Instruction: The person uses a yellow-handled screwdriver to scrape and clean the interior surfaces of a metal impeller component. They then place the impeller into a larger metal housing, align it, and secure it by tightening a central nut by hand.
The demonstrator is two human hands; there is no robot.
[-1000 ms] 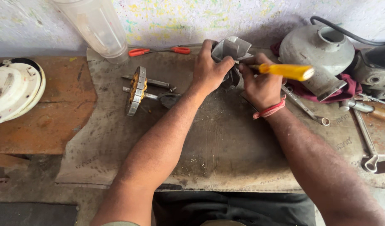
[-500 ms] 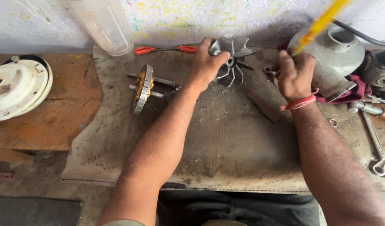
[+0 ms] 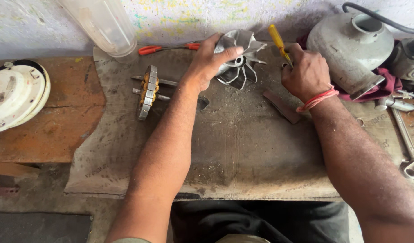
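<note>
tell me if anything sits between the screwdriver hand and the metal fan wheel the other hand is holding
Nothing visible does. The left hand grips the metal fan wheel at its left edge, and the right hand holds the yellow screwdriver just to its right, with only bare mat in the gap between them.

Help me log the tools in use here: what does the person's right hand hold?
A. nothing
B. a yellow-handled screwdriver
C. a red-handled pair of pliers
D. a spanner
B: the right hand is closed around a yellow-handled screwdriver, its handle sticking up above the fist, while the left hand holds the metal fan impeller.
</note>
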